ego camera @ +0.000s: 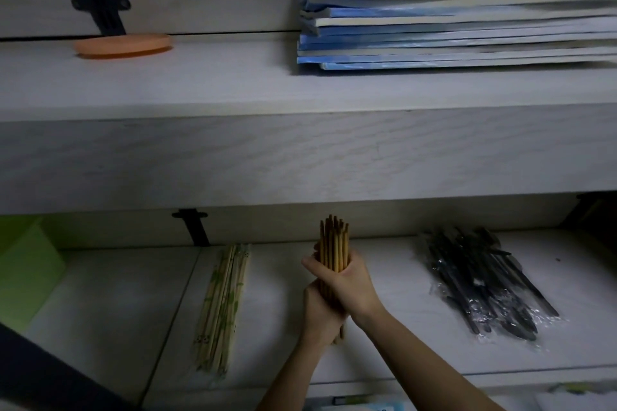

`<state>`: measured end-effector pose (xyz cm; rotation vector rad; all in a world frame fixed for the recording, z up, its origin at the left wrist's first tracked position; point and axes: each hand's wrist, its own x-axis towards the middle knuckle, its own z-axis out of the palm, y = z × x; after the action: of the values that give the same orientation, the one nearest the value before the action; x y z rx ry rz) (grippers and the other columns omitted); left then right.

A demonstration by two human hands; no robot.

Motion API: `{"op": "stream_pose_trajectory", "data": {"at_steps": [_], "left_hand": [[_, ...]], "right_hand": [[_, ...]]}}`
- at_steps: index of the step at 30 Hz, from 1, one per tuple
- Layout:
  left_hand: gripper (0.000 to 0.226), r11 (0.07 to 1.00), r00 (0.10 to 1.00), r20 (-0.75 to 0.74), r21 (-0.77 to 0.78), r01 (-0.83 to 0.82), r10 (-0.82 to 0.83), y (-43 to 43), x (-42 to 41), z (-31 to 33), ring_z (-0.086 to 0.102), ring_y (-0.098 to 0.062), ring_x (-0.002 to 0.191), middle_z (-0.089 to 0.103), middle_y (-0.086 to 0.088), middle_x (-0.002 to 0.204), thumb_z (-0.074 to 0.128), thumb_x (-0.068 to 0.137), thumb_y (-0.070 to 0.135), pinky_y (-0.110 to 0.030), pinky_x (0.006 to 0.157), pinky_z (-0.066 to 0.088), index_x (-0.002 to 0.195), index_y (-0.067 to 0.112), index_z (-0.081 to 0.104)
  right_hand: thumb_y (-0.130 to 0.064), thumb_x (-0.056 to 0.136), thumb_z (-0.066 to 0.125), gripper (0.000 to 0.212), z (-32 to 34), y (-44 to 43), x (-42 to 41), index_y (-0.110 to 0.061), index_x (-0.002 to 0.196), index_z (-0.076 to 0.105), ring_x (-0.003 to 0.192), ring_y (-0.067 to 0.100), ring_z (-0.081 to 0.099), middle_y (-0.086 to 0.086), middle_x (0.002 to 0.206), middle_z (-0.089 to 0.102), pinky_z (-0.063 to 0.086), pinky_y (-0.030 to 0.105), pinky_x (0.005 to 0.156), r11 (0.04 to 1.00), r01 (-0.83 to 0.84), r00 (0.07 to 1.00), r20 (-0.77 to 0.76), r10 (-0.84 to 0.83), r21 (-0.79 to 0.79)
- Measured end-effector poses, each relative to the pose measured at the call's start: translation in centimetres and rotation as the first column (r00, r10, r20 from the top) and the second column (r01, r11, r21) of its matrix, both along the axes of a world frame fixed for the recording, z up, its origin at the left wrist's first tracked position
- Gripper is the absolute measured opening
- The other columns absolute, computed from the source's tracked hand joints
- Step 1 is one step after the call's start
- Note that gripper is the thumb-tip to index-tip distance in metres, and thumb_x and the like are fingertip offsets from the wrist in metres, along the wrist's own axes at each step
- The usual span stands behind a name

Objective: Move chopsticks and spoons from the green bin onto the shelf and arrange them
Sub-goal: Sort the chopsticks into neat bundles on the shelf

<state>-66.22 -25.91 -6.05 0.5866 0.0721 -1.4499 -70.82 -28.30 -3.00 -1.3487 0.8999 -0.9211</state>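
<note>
A bundle of brown wooden chopsticks point(334, 240) stands nearly upright over the lower shelf point(133, 294), its tips pointing toward the back wall. My right hand point(347, 280) wraps the bundle's middle. Lower down, my left hand point(320, 314) closes around its bottom end. To the left, a pile of pale wrapped chopsticks with green print point(222, 307) lies flat on the shelf. On the right rests a heap of black utensils in clear plastic sleeves point(480, 280). Part of the green bin point(23, 274) shows at the far left.
The upper shelf point(233, 83) carries an orange disc point(123, 45) and a stack of blue-and-white folders point(450, 33) with plastic-wrapped ones on top. Black brackets point(193, 227) are fixed to the back wall. A dark object crosses the lower left corner.
</note>
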Motion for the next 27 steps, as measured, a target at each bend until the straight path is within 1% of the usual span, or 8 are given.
{"op": "stream_pose_trajectory", "data": {"at_steps": [5, 7, 10, 15, 17, 21, 24, 27], "left_hand": [[0.05, 0.998, 0.999, 0.024, -0.057, -0.028, 0.029, -0.4, 0.2, -0.1, 0.072, -0.017, 0.065, 0.072, -0.011, 0.068, 0.039, 0.096, 0.019, -0.024, 0.058, 0.058, 0.066, 0.009, 0.078], [0.017, 0.991, 0.999, 0.012, -0.13, -0.043, 0.045, -0.2, -0.1, 0.6, 0.072, -0.017, 0.063, 0.072, -0.012, 0.067, 0.084, 0.06, 0.022, -0.025, 0.057, 0.058, 0.066, 0.007, 0.078], [0.056, 0.982, 0.999, -0.027, -0.184, -0.04, 0.036, -0.2, -0.4, -0.4, 0.07, -0.017, 0.056, 0.067, -0.013, 0.059, 0.095, 0.01, 0.018, -0.025, 0.053, 0.057, 0.06, 0.003, 0.075], [0.056, 0.985, 1.0, -0.011, -0.172, 0.0, -0.002, -0.3, -0.5, -1.2, 0.069, -0.018, 0.053, 0.065, -0.014, 0.058, 0.094, 0.009, 0.014, -0.024, 0.05, 0.056, 0.06, 0.002, 0.075], [0.036, 0.994, 0.989, 0.146, -0.099, 0.038, -0.024, 0.1, -0.4, -1.8, 0.068, -0.018, 0.053, 0.064, -0.014, 0.062, 0.09, 0.033, 0.013, -0.021, 0.049, 0.056, 0.065, 0.005, 0.074], [0.03, 0.967, 0.507, 0.825, 0.237, 0.089, -0.249, 1.1, 0.0, -4.3, 0.051, 0.001, 0.068, 0.047, 0.015, 0.08, 0.054, 0.087, -0.005, -0.007, 0.059, 0.047, 0.094, 0.024, 0.051], [0.021, 0.93, 0.306, 0.878, 0.34, 0.141, -0.367, 0.8, 0.5, -3.8, 0.051, -0.001, 0.067, 0.05, 0.009, 0.076, 0.058, 0.087, -0.001, -0.015, 0.06, 0.046, 0.099, 0.014, 0.051], [0.026, 0.806, 0.306, 0.749, 0.509, 0.302, -0.588, 0.6, 2.2, -3.1, 0.065, -0.015, 0.082, 0.066, -0.004, 0.091, 0.068, 0.079, 0.006, -0.025, 0.071, 0.054, 0.099, 0.017, 0.057]], "right_hand": [[-0.01, 0.074, 0.077, 0.026, 0.8, -0.3, -0.3, -0.019, 0.091, 0.06, 0.072, 0.003, 0.065, -0.006, 0.076, 0.067, 0.051, 0.014, 0.066, 1.0, 0.004, 0.993, 0.116, 0.0, -0.029], [-0.009, 0.074, 0.076, 0.023, 0.8, -0.2, -0.5, -0.02, 0.086, 0.06, 0.071, 0.003, 0.063, -0.004, 0.075, 0.065, 0.051, 0.015, 0.065, 0.999, -0.002, 0.992, 0.123, 0.007, -0.04], [-0.008, 0.075, 0.075, 0.015, 0.1, 0.1, -0.6, -0.014, 0.077, 0.061, 0.066, 0.006, 0.061, -0.005, 0.068, 0.062, 0.051, 0.017, 0.063, 0.998, -0.04, 0.994, 0.096, 0.044, -0.044], [-0.01, 0.077, 0.074, 0.015, -1.1, -0.3, -0.9, -0.014, 0.074, 0.059, 0.064, 0.007, 0.059, -0.004, 0.067, 0.059, 0.051, 0.02, 0.064, 0.997, -0.045, 0.996, 0.071, 0.049, -0.066], [-0.01, 0.077, 0.073, 0.014, -1.8, -0.4, -1.1, -0.011, 0.076, 0.059, 0.065, 0.007, 0.06, -0.003, 0.068, 0.06, 0.052, 0.02, 0.065, 0.996, -0.072, 0.995, 0.06, 0.075, -0.046], [-0.017, 0.079, 0.072, 0.016, -3.2, -0.6, -1.6, -0.008, 0.079, 0.059, 0.064, 0.003, 0.059, -0.003, 0.07, 0.058, 0.052, 0.017, 0.065, 0.982, -0.186, 0.982, -0.025, 0.186, 0.03], [-0.021, 0.082, 0.069, 0.018, -3.2, -1.9, -1.5, -0.009, 0.076, 0.057, 0.061, 0.007, 0.058, -0.001, 0.066, 0.058, 0.051, 0.018, 0.063, 0.972, -0.191, 0.98, -0.026, 0.196, 0.135], [-0.016, 0.084, 0.065, 0.014, -3.4, -3.8, -0.8, -0.01, 0.074, 0.057, 0.058, 0.012, 0.056, 0.002, 0.062, 0.058, 0.051, 0.022, 0.063, 0.936, -0.11, 0.993, -0.014, 0.121, 0.334]]}}
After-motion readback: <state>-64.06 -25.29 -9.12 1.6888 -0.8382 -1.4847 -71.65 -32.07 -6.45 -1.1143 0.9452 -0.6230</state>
